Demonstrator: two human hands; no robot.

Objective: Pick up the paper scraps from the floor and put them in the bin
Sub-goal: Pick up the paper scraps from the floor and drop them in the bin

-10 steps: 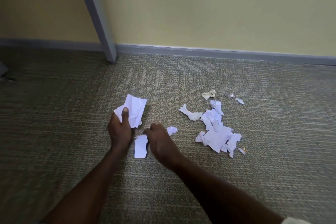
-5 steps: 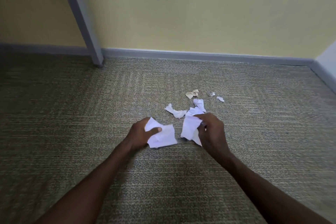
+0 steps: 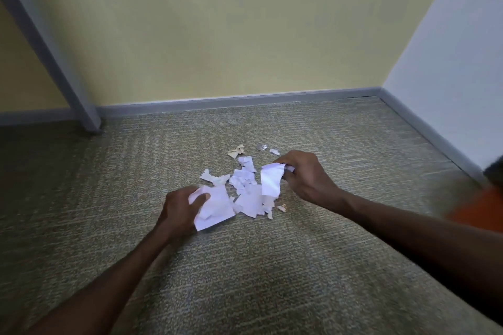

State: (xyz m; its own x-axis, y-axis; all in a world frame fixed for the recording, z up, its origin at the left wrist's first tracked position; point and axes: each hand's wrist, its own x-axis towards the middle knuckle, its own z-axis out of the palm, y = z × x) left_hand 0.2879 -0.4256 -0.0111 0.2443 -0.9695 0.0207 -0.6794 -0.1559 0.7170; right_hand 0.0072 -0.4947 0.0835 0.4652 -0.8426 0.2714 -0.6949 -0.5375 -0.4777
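- While crouching over a ribbed grey-green carpet [image 3: 245, 266], looking into a corner formed by a yellow wall [image 3: 231, 30] at the far side and a pale wall [image 3: 449, 68] at the right, both edged by a grey skirting board [image 3: 231, 102].
- Standing slanted at the far left, a grey post [image 3: 49, 62], well apart from the paper.
- Showing at the right edge, a blurred orange patch [image 3: 479, 207]; cannot tell what it is.
- Lying between and just beyond the two hands, a pile of white paper scraps [image 3: 246, 187] on the carpet.
- Sitting beyond the pile, nearer the far wall, a tan scrap [image 3: 236, 151], a silvery bit [image 3: 261, 147] and a tiny white scrap [image 3: 274, 151].
- Lying at the near right edge of the pile, a small yellowish crumb [image 3: 282, 208].
- Gripping a large white sheet [image 3: 215, 205] at the near left of the pile, the left hand [image 3: 181, 211], thumb curling over its top edge.
- Pinching a crumpled white piece [image 3: 270, 179] at the right of the pile, the right hand [image 3: 304, 177], fingers curling round the paper's upper end, the rest hanging down over the pile.
- Blocking nothing: open carpet around the pile on every side.
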